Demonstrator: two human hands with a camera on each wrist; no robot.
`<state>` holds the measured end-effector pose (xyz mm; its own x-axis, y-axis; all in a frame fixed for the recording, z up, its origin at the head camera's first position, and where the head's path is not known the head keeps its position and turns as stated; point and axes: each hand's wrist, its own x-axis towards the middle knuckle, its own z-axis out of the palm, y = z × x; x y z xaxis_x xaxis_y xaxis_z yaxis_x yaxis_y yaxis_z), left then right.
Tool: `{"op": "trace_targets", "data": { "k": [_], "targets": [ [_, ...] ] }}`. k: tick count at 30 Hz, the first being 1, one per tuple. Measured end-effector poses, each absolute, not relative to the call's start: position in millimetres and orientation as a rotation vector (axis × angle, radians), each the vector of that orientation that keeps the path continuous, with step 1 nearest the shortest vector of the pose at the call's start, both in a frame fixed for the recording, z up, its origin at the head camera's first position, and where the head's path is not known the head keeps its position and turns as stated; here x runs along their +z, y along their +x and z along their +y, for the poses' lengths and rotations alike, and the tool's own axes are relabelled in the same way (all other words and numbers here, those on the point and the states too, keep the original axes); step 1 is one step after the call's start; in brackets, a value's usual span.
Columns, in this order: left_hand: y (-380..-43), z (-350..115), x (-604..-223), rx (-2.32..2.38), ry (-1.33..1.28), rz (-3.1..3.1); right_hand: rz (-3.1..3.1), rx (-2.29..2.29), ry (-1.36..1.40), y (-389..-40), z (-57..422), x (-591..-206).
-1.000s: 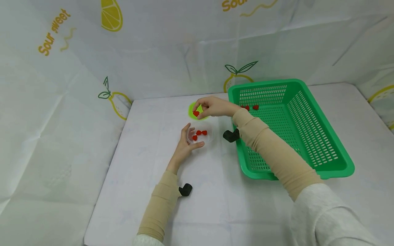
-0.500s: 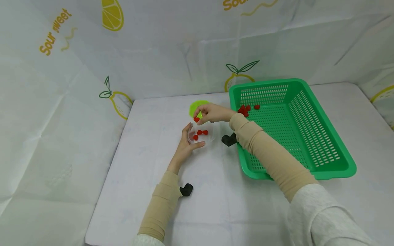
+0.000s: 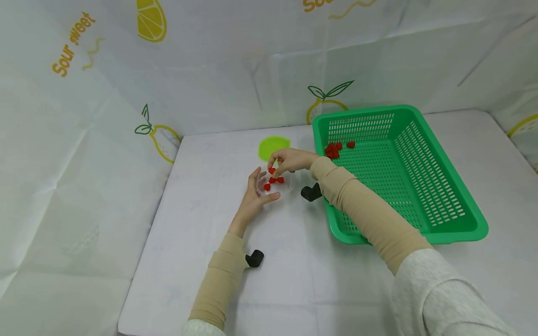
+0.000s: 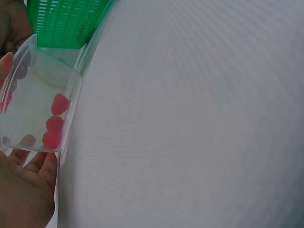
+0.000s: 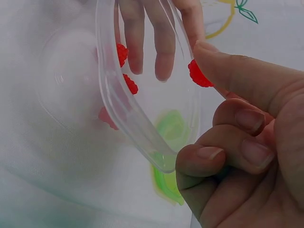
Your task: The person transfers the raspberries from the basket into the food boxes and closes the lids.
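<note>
My left hand (image 3: 251,199) holds a clear plastic container (image 3: 286,188) from its left side, fingers on the far side and thumb on the near side. Inside, low against the wall, lie 3 red raspberries (image 4: 53,124). My right hand (image 3: 294,160) is over the container's far rim. Between its thumb and forefinger it pinches another raspberry (image 5: 199,73), just at the container's mouth. Its other fingers are curled in, as the right wrist view shows.
A large green plastic basket (image 3: 451,172) stands to the right, under my right forearm. Several raspberries (image 3: 332,150) lie in its far left corner. Behind the container lies a flat lime-green piece (image 3: 273,145). A white sheet with lemon prints (image 3: 235,93) rises behind the table.
My right hand has come down and nearer with its raspberry, from above the lime-green piece to the container's mouth. The left hand and container have stayed put.
</note>
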<state>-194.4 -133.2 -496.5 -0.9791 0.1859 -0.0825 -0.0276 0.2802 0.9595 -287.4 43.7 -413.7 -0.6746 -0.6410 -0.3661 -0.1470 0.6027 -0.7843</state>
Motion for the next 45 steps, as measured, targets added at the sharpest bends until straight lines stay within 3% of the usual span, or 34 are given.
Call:
{"op": "trace_targets", "data": {
  "k": [11, 23, 33, 45],
  "targets": [
    [-194, -134, -496, 1.776, 0.115, 2.342, 2.224, -0.936, -0.651, -288, 44, -416],
    [-180, -130, -465, 1.772, 0.161, 2.281, 2.358, -0.708, -0.635, -287, 42, -418],
    [-192, -134, -498, 1.804, 0.147, 2.326, 2.305, -0.679, -0.577, -288, 46, -425],
    [-194, -133, -496, 1.802, 0.17, 2.354, 2.307, -0.626, -0.566, -288, 44, -416]
  ]
}}
